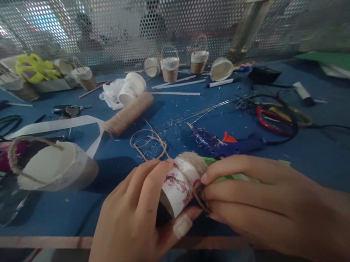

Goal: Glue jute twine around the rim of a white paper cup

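My left hand (pixel 139 213) is wrapped around a white paper cup (pixel 179 188) with a pink blossom print, tipped on its side. Brown twine (pixel 192 161) is wound round the far end of the cup. Against the cup's right side, the fingers of my right hand (pixel 242 194) pinch a loop of the twine; their tips partly hide it. A loose coil of twine (pixel 150 142) lies beyond my left hand, near a twine spool (pixel 128 114). Just past the cup, a blue glue gun (pixel 223 141) rests on the table.
A twine-handled cup basket (pixel 57 167) lies tilted at left. Small baskets (pixel 170 69) and white glue sticks (pixel 175 94) are farther back. Red-handled pliers (pixel 273 120) and black cable lie right. Yellow scissors (pixel 35 69) sit back left. A perforated metal screen (pixel 120 31) stands behind.
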`<action>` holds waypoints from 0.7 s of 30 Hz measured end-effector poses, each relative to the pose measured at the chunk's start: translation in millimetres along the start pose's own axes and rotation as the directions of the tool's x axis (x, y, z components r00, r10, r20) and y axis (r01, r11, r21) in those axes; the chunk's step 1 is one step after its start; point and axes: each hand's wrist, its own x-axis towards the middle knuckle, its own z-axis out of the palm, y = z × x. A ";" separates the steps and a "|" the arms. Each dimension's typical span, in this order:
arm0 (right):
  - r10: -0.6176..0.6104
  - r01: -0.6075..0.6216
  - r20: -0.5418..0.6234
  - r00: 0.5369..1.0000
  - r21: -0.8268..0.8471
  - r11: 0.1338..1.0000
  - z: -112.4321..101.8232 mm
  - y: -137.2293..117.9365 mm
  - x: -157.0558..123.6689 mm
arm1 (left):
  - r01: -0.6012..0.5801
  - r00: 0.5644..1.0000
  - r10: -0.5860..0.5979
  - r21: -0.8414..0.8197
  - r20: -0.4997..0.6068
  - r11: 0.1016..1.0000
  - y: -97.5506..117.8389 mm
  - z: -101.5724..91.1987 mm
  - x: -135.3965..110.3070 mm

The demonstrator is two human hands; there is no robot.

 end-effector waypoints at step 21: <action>0.027 -0.027 0.093 0.995 0.001 1.000 -2.5 -1.2 1.2 | 0.027 1.000 -0.027 -0.020 0.002 0.999 0.9 -0.1 0.5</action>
